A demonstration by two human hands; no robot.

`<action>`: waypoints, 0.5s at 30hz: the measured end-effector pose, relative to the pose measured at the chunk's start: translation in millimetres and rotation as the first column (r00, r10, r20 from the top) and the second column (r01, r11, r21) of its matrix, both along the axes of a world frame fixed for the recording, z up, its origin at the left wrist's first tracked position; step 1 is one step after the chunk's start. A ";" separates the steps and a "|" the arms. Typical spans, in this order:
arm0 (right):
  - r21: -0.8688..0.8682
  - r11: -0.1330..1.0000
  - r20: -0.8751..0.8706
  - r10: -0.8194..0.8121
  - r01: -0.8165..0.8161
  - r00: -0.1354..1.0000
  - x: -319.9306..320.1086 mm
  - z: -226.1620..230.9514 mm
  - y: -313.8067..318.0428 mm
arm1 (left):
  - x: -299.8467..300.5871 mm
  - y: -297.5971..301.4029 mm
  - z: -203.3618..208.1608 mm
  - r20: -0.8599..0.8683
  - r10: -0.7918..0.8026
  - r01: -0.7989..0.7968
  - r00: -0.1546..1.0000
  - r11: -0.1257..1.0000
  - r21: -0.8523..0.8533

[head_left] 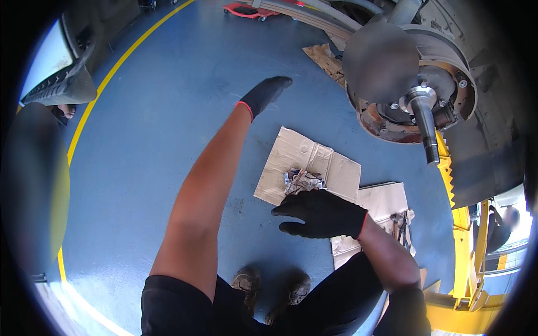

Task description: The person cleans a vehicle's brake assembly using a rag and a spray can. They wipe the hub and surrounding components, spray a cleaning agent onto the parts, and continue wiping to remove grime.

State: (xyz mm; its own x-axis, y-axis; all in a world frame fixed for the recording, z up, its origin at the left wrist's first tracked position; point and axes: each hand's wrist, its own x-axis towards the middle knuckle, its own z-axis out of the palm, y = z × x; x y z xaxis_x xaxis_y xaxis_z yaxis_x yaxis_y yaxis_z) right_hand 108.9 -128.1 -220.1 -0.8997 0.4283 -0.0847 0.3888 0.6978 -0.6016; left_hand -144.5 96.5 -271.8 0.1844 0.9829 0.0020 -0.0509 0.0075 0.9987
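Both hands wear black gloves with red cuffs. My left hand (268, 96) reaches forward over the blue floor, its fingers stretched out and nothing visible in it. Nearer to me, my right hand (325, 214) hangs above the cardboard sheet (343, 171), thumb and fingers apart, holding nothing. A crumpled, stained rag (302, 181) lies on that sheet just beyond the right fingers. Pliers-like hand tools (404, 228) rest on a second cardboard sheet (386, 197) by my right wrist. At the upper right stands a brake assembly (386, 120) with a bare axle spindle (425, 120), partly covered by a blurred patch.
A yellow jack stand (462, 246) rises on the right below the vehicle. A red creeper (249, 10) sits at the far side. More cardboard (326, 60) lies by the brake assembly. A yellow line (106, 78) runs along the left. Blurred people appear at both sides.
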 end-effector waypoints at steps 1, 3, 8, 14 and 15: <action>0.018 1.000 0.061 -0.008 0.007 0.998 -0.2 1.5 -0.5 | 5.5 -2.8 -4.4 -0.035 -0.047 0.046 0.998 0.999 -0.028; 0.037 0.999 0.040 -0.009 0.007 0.999 4.0 7.2 -2.9 | 20.8 -7.8 -13.6 -0.106 -0.112 0.108 0.988 0.993 -0.046; 0.045 0.999 0.222 -0.015 0.005 0.975 17.8 21.2 -12.0 | 74.0 6.5 -7.8 0.312 -0.296 0.322 0.903 0.946 -0.034; -0.020 0.999 0.204 -0.042 0.047 0.978 19.4 28.9 -15.1 | 85.7 26.9 32.3 0.444 -0.572 0.503 0.690 0.820 0.273; -0.040 0.998 0.213 -0.040 0.050 0.976 20.5 29.9 -15.7 | 78.6 26.9 36.2 0.361 -0.613 0.538 0.703 0.790 0.294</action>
State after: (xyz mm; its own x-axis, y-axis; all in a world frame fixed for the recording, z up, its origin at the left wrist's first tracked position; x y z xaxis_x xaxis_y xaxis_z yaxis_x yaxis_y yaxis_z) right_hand 129.4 -143.8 -190.2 -0.8392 0.4594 -0.2911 0.5411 0.6510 -0.5324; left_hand -65.9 123.4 -235.6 0.6573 0.6638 0.3569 -0.4962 0.0248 0.8678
